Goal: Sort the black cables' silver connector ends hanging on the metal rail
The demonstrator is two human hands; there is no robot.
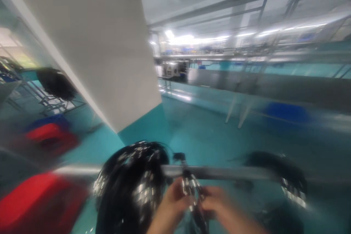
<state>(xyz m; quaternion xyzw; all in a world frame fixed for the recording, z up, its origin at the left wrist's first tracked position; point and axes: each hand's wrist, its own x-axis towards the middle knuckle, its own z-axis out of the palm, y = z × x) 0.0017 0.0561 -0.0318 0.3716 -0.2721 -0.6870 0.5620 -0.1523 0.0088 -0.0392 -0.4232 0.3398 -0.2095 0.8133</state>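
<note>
A thick bundle of shiny black cables (128, 190) hangs over a horizontal metal rail (219, 172). To its right, a thinner black cable strand (189, 186) hangs at the rail, glinting with bright spots. My left hand (174, 201) is closed on this strand from the left, thumb across its front. From the right, my right hand (215, 199) has its fingers bent around the same strand, blurred by motion. Another black cable bundle (285, 175) is draped over the rail farther right. Exact cable ends are too smeared to make out.
Red stools or bins (33, 197) stand at the lower left. A broad pale pillar (90, 44) rises beyond the rail from the teal floor (192, 128). Long workbenches (208, 76) with metal frames run across the back, and a blue object (286, 112) lies beneath.
</note>
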